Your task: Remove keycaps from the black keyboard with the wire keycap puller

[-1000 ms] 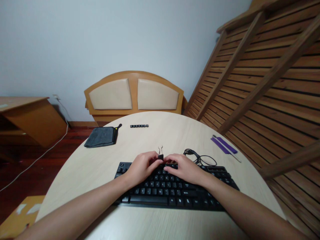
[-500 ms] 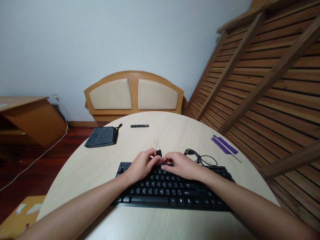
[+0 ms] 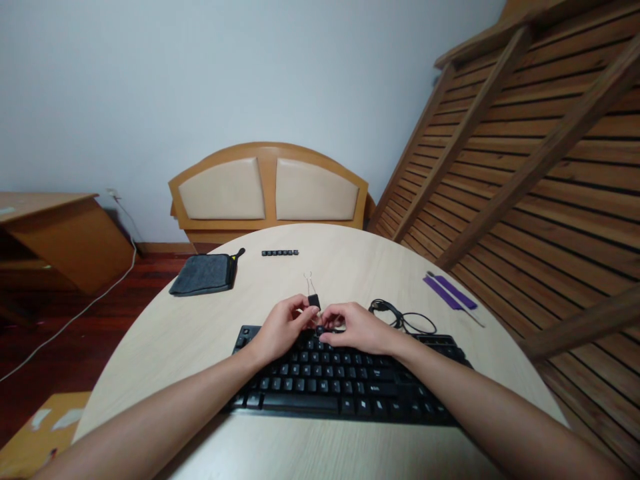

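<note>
A black keyboard [image 3: 320,387] lies along the near part of the round table. Over its upper rows, my left hand [image 3: 285,328] is closed on a wire keycap puller [image 3: 313,302], its black handle between thumb and fingers and two thin wire prongs pointing up and away. My right hand [image 3: 357,327] sits just to the right, thumb and fingers pinched around a small black keycap [image 3: 320,330] at the puller's lower end. Whether that keycap is free of the keyboard, I cannot tell. Several loose keycaps [image 3: 280,253] stand in a row farther back.
A folded dark grey cloth [image 3: 203,273] lies at the left of the table [image 3: 345,257]. The coiled black cable [image 3: 400,315] rests behind the keyboard. Purple strips [image 3: 450,292] with a thin metal tool lie at right. Wooden slats [image 3: 500,167] lean beside the table.
The puller has tilted left and lifted slightly in my left hand. A keycap now shows between the fingers of my right hand, which has shifted a little left.
</note>
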`<action>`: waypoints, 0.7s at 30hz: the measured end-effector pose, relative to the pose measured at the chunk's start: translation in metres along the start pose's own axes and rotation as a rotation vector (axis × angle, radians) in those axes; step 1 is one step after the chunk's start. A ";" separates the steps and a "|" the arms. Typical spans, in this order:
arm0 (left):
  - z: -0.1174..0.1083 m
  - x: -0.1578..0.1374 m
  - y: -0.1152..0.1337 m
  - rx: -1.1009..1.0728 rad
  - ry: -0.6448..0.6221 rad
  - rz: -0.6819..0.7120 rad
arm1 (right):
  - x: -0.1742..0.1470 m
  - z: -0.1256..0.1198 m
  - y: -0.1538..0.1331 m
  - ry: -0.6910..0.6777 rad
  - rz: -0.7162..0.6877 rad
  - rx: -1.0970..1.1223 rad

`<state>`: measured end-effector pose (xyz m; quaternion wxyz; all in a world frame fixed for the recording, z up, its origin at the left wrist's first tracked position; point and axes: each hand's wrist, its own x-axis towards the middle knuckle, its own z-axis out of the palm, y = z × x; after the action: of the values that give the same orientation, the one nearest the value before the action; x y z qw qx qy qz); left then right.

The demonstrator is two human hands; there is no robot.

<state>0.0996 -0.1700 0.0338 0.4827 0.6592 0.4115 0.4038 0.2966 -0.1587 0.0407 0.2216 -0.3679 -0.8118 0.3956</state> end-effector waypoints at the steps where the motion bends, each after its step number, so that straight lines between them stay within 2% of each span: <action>1: 0.000 0.000 0.001 0.014 0.003 0.007 | 0.000 0.001 0.001 0.008 -0.007 0.027; 9: 0.000 0.000 0.005 0.007 0.048 -0.047 | -0.002 0.005 -0.002 0.069 -0.041 0.245; 17: 0.000 -0.001 0.007 -0.027 0.078 -0.051 | -0.005 0.004 -0.009 0.127 -0.104 -0.062; 21: 0.001 -0.001 0.007 -0.028 0.085 -0.059 | -0.006 0.006 -0.010 0.191 -0.178 -0.140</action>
<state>0.1007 -0.1724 0.0400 0.4858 0.6223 0.4451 0.4227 0.2923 -0.1704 0.0454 0.3058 -0.3450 -0.8420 0.2801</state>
